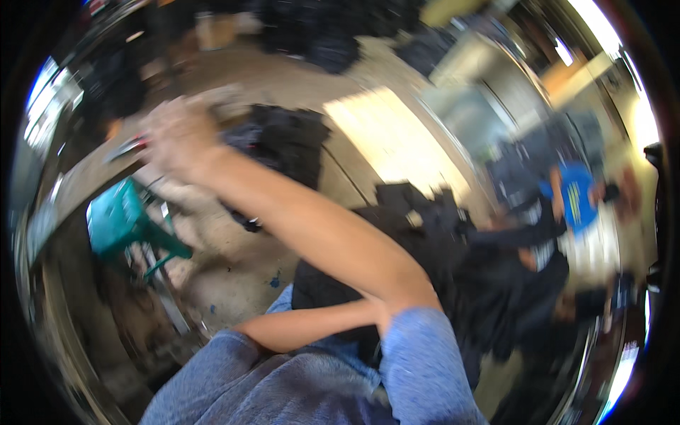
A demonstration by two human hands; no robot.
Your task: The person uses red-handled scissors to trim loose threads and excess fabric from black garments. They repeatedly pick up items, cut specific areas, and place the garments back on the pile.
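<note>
My right hand (180, 134) reaches across to the upper left, over the edge of a wooden bench (88, 173). It is blurred by motion, but its fingers look closed round a small pointed metal tool with a red handle (127, 149), whose tip sticks out to the left. The kind of tool is too smeared to tell. My left forearm (312, 327) passes beneath the right arm toward the right, and the left hand is hidden behind it. Black cloth (411, 234) lies in front of my body, close to the right elbow. More dark cloth (287, 142) lies beyond my right forearm.
A green plastic stool (117, 216) stands at the left below the bench. On the right a person in dark clothes sits by a blue round object (579, 198). Dark cloth heaps (312, 32) lie at the far side. A bright patch of light (397, 142) falls on the floor.
</note>
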